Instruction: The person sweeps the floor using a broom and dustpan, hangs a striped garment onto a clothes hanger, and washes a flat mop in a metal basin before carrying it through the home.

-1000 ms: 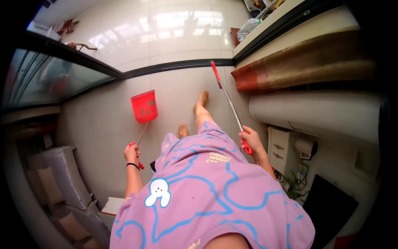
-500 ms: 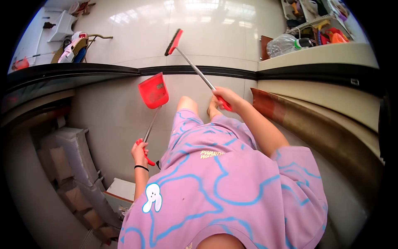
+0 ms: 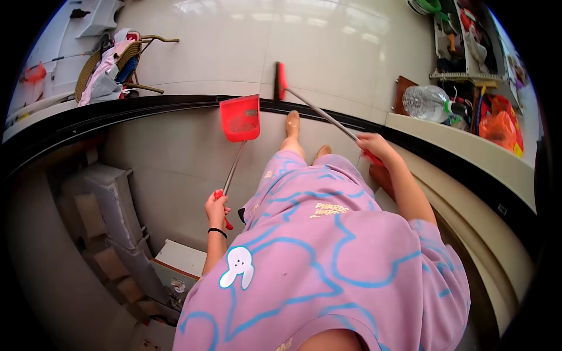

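My left hand (image 3: pixel 216 208) is wrapped round the red grip of a long-handled dustpan (image 3: pixel 240 119). Its red pan, with grey dirt or marks inside, is near the black door track. In my right hand (image 3: pixel 376 146) is the red handle end of a broom (image 3: pixel 281 82) with a metal stick. The broom's red head with dark bristles is over the tiles beyond the track, to the right of the pan and apart from it. Whether pan and bristles touch the floor I cannot tell.
A black door track (image 3: pixel 193 102) crosses the floor ahead. Beyond it are a wicker chair (image 3: pixel 126 61) with cloths at left and a large clear plastic bottle (image 3: pixel 426 102) at right, beside crowded shelves (image 3: pixel 468 76). Grey padded furniture (image 3: pixel 114 205) and a white-topped box (image 3: pixel 180 257) are at my left.
I have stepped forward, one foot now close to the track. The broom head has swung from pointing up-left to nearly upright, and the pan has turned straighter and closer to the track.
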Tool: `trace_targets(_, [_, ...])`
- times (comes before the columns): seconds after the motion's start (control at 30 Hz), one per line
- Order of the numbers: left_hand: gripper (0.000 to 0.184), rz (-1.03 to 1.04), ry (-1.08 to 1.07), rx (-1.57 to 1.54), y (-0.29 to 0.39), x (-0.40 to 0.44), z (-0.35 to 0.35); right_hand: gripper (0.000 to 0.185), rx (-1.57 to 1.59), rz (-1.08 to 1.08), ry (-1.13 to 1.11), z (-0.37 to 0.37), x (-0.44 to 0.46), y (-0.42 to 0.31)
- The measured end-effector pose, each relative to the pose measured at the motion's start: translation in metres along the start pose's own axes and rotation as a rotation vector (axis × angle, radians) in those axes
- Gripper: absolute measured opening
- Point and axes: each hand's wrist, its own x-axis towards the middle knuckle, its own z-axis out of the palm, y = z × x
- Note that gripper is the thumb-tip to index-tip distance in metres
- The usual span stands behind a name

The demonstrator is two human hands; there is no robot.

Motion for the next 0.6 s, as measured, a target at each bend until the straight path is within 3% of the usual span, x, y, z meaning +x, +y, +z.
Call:
trace_targets(0.17, [0.031, -0.057, -0.041, -0.024, 0.017, 0.025, 0.002, 0.051, -0.082, 0.057, 0.055, 0.005, -0.079, -0.062])
trace_targets(0.3, [0.031, -0.098, -0.017, -0.048, 0.024, 0.020, 0.014, 0.050, -0.091, 0.037, 0.039, 0.020, -0.064, -0.115])
trace_targets(0.43, [0.030, -0.146, 0.030, -0.067, 0.013, -0.001, 0.027, 0.041, -0.102, -0.126, -0.232, 0.078, 0.026, -0.196])
trace_targets(0.47, [0.030, -0.158, 0.040, -0.073, 0.012, -0.010, 0.028, 0.041, -0.219, -0.138, -0.260, 0.106, 0.047, -0.234])
trace_targets(0.53, [0.030, -0.204, 0.061, -0.144, 0.012, -0.024, 0.037, 0.031, -0.122, -0.404, -0.309, 0.170, 0.139, -0.254])
trace_targets(0.6, [0.030, -0.259, 0.099, -0.190, 0.014, -0.038, 0.041, 0.022, -0.261, -0.434, -0.384, 0.236, 0.207, -0.303])
